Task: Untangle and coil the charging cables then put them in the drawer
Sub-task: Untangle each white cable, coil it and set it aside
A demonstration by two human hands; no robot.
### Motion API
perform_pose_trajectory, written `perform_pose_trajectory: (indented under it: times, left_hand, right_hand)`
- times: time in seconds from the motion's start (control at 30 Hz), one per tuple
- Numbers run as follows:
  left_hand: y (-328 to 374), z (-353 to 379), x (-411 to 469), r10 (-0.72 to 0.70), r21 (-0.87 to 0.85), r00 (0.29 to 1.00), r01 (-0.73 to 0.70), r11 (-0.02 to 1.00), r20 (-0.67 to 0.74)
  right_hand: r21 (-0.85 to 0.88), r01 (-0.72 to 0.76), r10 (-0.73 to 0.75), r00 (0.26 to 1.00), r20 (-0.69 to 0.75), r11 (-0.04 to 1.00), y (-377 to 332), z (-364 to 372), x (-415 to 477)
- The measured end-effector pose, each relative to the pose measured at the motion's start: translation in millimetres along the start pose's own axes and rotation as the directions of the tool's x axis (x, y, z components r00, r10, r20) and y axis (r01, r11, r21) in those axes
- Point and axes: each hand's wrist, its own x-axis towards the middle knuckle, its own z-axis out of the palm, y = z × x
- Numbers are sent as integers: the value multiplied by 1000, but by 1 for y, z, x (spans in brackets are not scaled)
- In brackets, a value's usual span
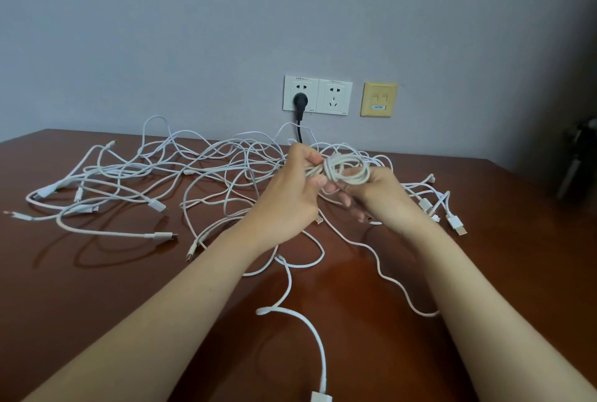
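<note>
Above the middle of the brown table [97, 288] I hold a small coil of white cable [347, 169] between both hands. My left hand [290, 188] pinches the coil's left end with curled fingers. My right hand [378, 194] grips its right side from below. A tangle of several white charging cables [168, 172] sprawls over the table behind and to the left. More cable ends with plugs [452, 220] lie at the right. One loose cable [310, 330] runs toward me, with its connector at the bottom edge. No drawer is in view.
On the wall behind are two white sockets [318, 96], one with a black plug [300, 101] whose black cord drops behind the table, and a yellow data plate [378, 99]. A dark object [578, 159] stands at the right edge.
</note>
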Motion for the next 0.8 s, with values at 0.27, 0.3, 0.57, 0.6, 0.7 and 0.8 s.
perform_pose_trajectory:
  times: [0.27, 0.3, 0.57, 0.6, 0.7, 0.8]
  left_hand:
    - [-4, -8, 5, -155, 66, 967, 171, 983, -201]
    - [-6, -8, 6, -150, 95, 969, 171, 981, -197]
    - [-12, -8, 4, -84, 253, 992, 106, 962, -99]
    - [-13, -7, 4, -82, 246, 992, 104, 964, -96]
    - [-15, -6, 5, -76, 230, 994, 93, 969, -85]
    - [-14, -7, 4, -40, 274, 999, 44, 961, -21]
  right_hand:
    - [-822, 185, -249, 967, 54, 539, -12, 21, -8]
    - [-855, 200, -253, 964, 84, 478, -14, 23, -11]
    - [-880, 341, -339, 913, 226, 332, -24, 20, -21]
    - [-882, 333, -356, 911, 209, 334, -24, 18, -21]
    - [-837, 280, -380, 920, 94, 470, -23, 12, -18]
    - [-717, 286, -401, 916, 10, 636, -17, 10, -15]
